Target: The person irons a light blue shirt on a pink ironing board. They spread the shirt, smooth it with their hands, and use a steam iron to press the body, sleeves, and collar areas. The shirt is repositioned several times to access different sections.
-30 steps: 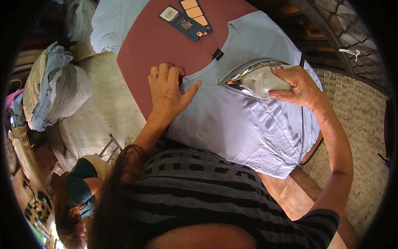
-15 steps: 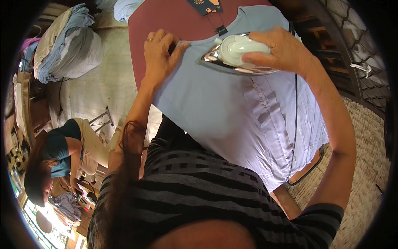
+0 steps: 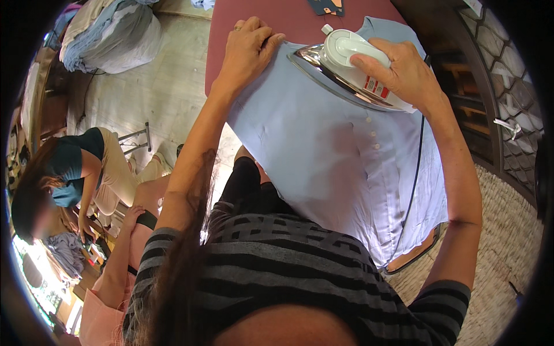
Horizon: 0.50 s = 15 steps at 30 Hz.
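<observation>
A light blue shirt [image 3: 288,109] with a row of small white buttons is spread over a maroon ironing board [image 3: 222,43]. My right hand [image 3: 404,72] grips the handle of a white and chrome steam iron [image 3: 352,52]. Its pointed tip faces left, near the upper edge of the shirt. Whether the whole soleplate touches the cloth, I cannot tell. My left hand [image 3: 248,55] rests at the shirt's upper left corner, thumb spread from the fingers, which lie on the board. A black cord [image 3: 414,173] runs from the iron down across the shirt.
Dark cardboard tags [image 3: 326,7] lie at the far edge of the board. Bundled cloth [image 3: 115,37] stands at the far left. A seated person in teal [image 3: 78,167] and another in pink [image 3: 109,294] are at the left. A metal lattice gate [image 3: 508,86] borders the right.
The iron has turned and shifted slightly, showing the label near its heel. My left hand stays at the shirt's corner. The view has shifted, bringing the person in pink into clearer sight.
</observation>
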### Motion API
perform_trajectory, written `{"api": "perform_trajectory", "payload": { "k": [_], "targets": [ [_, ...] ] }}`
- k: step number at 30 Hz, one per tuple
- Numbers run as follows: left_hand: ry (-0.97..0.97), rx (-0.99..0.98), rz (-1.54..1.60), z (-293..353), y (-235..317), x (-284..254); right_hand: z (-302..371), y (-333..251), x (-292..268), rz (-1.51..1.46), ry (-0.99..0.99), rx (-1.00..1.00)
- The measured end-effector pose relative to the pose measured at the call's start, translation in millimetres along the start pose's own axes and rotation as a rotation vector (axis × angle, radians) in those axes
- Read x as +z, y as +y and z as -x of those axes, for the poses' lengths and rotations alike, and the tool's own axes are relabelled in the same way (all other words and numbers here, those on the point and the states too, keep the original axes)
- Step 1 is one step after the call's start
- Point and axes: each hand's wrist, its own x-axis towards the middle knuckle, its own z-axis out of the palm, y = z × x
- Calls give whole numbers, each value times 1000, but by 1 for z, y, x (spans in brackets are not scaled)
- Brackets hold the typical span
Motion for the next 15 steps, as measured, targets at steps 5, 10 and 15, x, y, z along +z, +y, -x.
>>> {"api": "perform_trajectory", "payload": {
  "k": [5, 10, 15],
  "targets": [
    [48, -108, -128, 47, 24, -28, -13, -6, 15, 25, 24, 38],
    [152, -185, -63, 75, 22, -32, -29, -22, 22, 43, 23, 55],
    [164, -188, -87, 73, 20, -27, -44, -39, 18, 1, -6, 33]
  ]
}}
